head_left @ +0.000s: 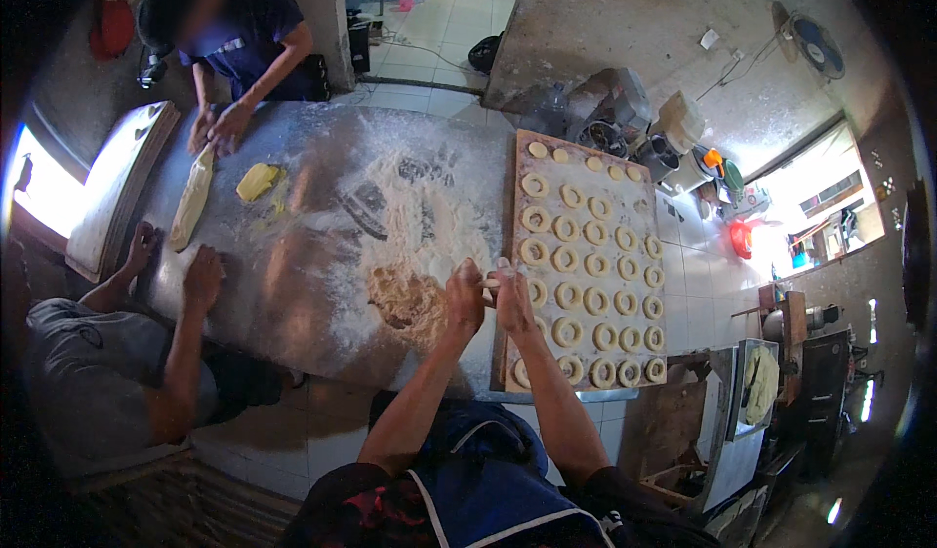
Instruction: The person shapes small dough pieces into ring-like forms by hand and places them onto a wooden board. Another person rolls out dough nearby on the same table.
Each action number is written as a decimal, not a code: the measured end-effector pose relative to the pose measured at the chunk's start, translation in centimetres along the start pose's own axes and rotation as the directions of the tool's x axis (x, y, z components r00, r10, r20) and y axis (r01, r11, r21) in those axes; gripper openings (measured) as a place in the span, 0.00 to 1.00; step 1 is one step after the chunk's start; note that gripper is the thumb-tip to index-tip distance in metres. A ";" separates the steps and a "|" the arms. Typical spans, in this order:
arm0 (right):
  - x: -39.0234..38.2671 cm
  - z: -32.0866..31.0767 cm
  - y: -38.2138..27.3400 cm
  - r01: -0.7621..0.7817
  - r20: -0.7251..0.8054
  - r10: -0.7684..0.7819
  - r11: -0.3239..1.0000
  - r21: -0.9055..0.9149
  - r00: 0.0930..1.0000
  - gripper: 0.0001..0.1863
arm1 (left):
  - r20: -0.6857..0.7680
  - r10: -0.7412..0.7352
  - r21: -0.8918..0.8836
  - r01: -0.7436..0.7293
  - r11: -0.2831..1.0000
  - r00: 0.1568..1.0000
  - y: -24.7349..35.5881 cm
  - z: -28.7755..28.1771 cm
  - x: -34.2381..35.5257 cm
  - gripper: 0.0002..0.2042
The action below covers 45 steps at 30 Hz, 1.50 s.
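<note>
A pale dough piece (490, 284), near the left edge of the wooden board (639, 197), was gripped in the curled, closed fingers of the left hand (466, 296) and right hand (511, 296). Smooth dough rings (555, 331) and flat discs (538, 150) lined the board. Left of the board, the metal table (254, 304) bore powdery flour (425, 206), a crumbly tan mound (410, 304) and a yellow slab (259, 182). Pale floor tiles (688, 294) lay right of the board; beyond its upper right corner stood buckets (657, 158); to its lower right, a tray (744, 377) held soft dough (764, 389).
</note>
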State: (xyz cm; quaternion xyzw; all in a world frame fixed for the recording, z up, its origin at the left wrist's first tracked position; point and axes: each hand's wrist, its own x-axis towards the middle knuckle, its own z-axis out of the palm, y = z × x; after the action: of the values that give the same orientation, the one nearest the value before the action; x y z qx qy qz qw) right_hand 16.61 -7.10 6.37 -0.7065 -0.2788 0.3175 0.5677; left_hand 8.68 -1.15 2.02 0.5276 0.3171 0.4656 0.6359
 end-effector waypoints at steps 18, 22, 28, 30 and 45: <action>8.9 -16.6 2.6 0.202 -0.114 -0.208 0.977 -0.060 0.971 0.30 | 0.215 -0.586 -0.703 0.541 0.462 0.781 -1.0 18.0 5.7 0.17; 11.9 -21.4 2.9 0.159 0.047 -0.153 0.977 -0.143 0.987 0.31 | 0.295 0.142 0.408 -0.259 0.876 0.945 -3.1 22.5 7.0 0.16; 15.6 -26.6 1.4 0.077 -0.142 -0.080 0.997 -0.020 0.987 0.19 | 0.112 -0.124 0.056 0.119 0.991 0.986 -8.1 30.1 9.1 0.20; 17.2 -28.3 1.1 0.002 -0.202 0.030 0.988 0.152 0.979 0.19 | 0.178 -0.085 0.278 0.033 0.960 0.980 -9.0 31.7 10.2 0.20; 24.3 -38.0 5.8 0.074 -0.117 -0.235 0.670 -0.739 0.965 0.26 | 0.539 -0.048 0.785 -0.481 0.391 0.841 -8.9 38.0 19.6 0.13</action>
State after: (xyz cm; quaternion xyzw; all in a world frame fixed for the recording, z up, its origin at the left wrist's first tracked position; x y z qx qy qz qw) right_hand 61.53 -13.72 3.37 -0.8757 -0.3818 0.0576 0.2900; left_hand 52.13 2.63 4.31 0.9185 0.2729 0.1571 0.2393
